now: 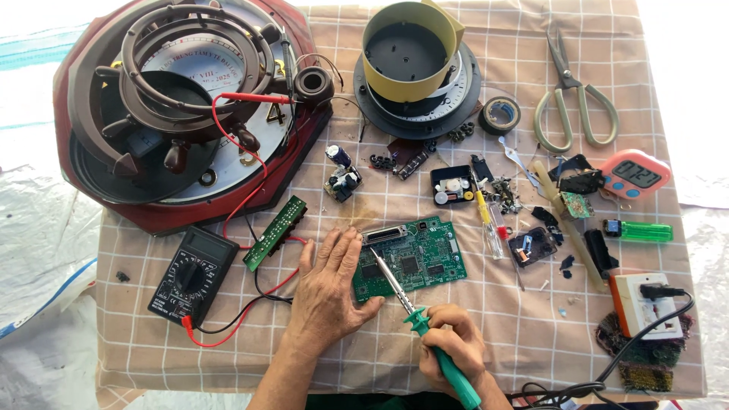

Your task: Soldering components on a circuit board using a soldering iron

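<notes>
Seen from above: a bench (152, 349) under a beige checked cloth, crowded with repair clutter.

Upper left, largest of all, a dismantled round wall clock (182, 106) in a dark red frame, with brown ring parts piled on its face. Top centre, a black round base carrying a yellow cylinder (414, 53). Upper right, pale-handled scissors (573, 99). Lower left, a black multimeter (192, 275) with red and black leads looping across the cloth.

Centre, a green circuit board (416, 254), lying flat, long axis running left to right.

Left hand (326, 292) spread flat, fingers apart, pressing down on the board's left edge (holding nothing, only pinning).

Right hand (452, 349) closed around the green handle of a soldering iron (414, 311), below and right of the board. Iron's long axis slanting up and to the left, metal tip over the board's left half, just beside the left fingertips; contact with the board hard to judge.

Right of the board, a small screwdriver (486, 220) among scattered parts.
</notes>
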